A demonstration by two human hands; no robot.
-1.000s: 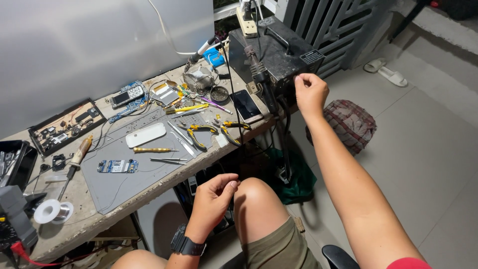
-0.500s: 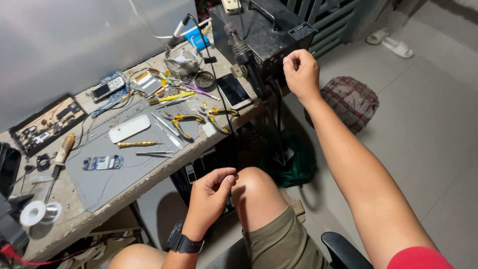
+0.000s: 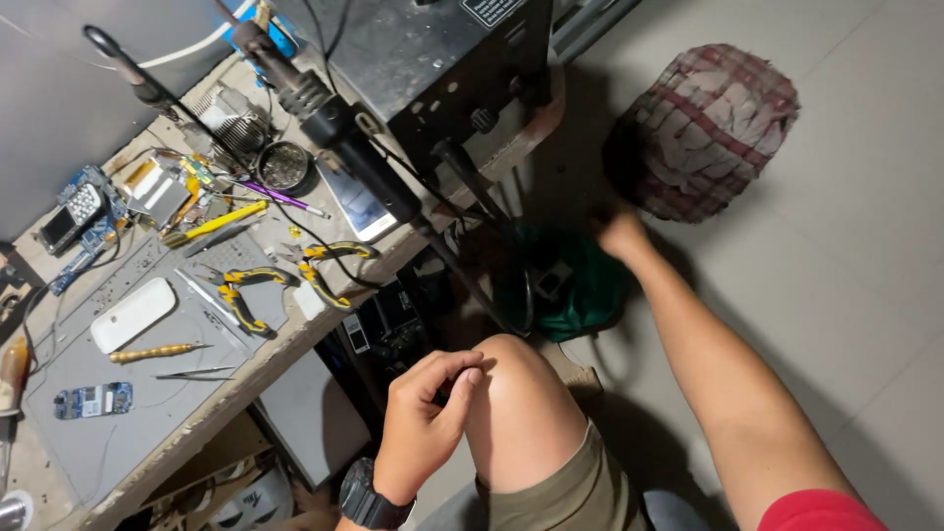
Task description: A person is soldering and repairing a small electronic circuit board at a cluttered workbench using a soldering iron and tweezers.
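Right hand [image 3: 623,234] stretched low beneath the desk [image 3: 246,379] edge, beside the checked cloth bundle [image 3: 703,128] and green bag [image 3: 575,295]; grip blurred, closure unclear. Left hand [image 3: 423,423] loosely curled, empty, on the knee [image 3: 516,393], farther from both.

Pretty cramped corner: pale grey tiled floor [image 3: 865,295] on the right, a worn concrete-topped desk [image 3: 246,379] running along a plain grey wall [image 3: 59,108] at upper left. Dim underneath the desk, brighter over the tiles.

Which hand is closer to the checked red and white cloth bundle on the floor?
The right hand. It reaches down just below the checked red and white cloth bundle, apparently not touching it. The left hand rests on the knee, far lower left of it.
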